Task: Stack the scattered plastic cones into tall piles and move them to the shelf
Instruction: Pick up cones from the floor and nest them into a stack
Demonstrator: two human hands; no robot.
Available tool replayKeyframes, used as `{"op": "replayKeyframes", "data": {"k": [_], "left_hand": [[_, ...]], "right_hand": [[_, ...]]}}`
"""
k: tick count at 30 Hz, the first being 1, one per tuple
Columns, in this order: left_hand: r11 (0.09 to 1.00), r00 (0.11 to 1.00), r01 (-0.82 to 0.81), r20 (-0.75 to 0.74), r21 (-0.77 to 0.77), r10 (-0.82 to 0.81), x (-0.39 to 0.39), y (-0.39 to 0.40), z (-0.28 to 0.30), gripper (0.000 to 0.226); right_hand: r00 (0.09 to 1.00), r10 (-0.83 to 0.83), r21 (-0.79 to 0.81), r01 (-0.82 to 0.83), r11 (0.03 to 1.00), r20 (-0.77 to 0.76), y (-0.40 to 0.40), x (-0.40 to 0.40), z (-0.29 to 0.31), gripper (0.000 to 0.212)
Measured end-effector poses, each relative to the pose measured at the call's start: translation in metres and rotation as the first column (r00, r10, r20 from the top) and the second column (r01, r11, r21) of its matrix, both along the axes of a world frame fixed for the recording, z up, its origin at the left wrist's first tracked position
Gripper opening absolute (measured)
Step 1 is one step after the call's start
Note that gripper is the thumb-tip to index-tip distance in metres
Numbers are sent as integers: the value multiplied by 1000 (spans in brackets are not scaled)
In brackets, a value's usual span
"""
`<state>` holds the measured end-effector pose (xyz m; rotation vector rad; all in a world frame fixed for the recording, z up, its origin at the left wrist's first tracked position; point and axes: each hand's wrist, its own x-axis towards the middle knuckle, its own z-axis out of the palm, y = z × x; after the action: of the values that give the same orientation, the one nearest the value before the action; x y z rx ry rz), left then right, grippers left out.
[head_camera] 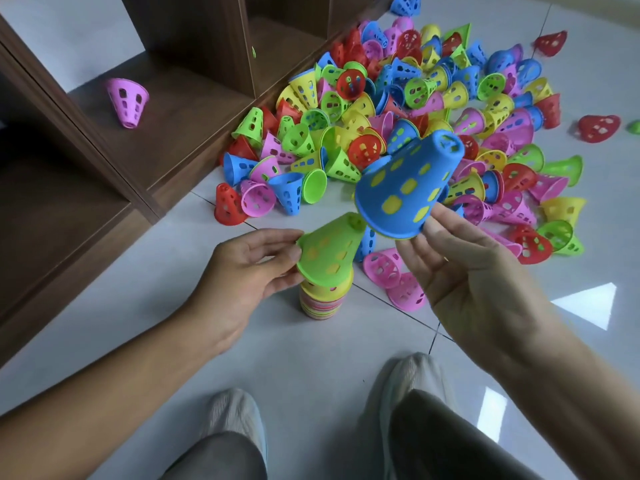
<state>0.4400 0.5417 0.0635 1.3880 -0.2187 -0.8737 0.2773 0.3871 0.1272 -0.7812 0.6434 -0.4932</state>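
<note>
Left hand [239, 268] fingers pinch green cone [327, 251], tilted atop striped pile [325, 299] on floor [311, 358]. Right hand [474, 282] fingers grip blue cone [408, 188], raised above. Loose cones heap [415, 116] beyond, against shelf [104, 174]; pink cone [127, 102] inside shelf.

Both forearms reach forward, bare. The left hand [242, 268] (palm turned inward) pinches a green cone [329, 252] at its rim. The right hand [474, 278], raised higher, fingers [446, 223] curled, grips a blue cone [408, 188].
</note>
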Motion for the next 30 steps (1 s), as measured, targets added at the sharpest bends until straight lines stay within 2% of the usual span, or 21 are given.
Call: {"op": "replayKeyframes", "data": {"k": [3, 7, 16, 22, 26, 30], "left_hand": [[999, 1000, -1, 27, 42, 0, -3, 2, -10, 21], [995, 997, 17, 78, 100, -25, -3, 6, -19, 19], [970, 976, -16, 216, 241, -38, 36, 4, -32, 13], [954, 924, 15, 360, 298, -127, 62, -25, -45, 16], [944, 871, 65, 444, 325, -213, 80, -47, -52, 10], [936, 798, 51, 549, 348, -247, 99, -68, -63, 16]], "right_hand": [[999, 31, 25, -31, 999, 8, 7, 6, -8, 38], [992, 63, 4, -63, 998, -110, 16, 13, -20, 43], [959, 99, 29, -94, 995, -265, 19, 15, -59, 25], [952, 120, 12, -121, 993, -283, 17, 15, -70, 21], [896, 107, -186, -205, 961, -432, 7, 13, -77, 18], [786, -20, -490, -365, 791, -618, -9, 1, -87, 18]]}}
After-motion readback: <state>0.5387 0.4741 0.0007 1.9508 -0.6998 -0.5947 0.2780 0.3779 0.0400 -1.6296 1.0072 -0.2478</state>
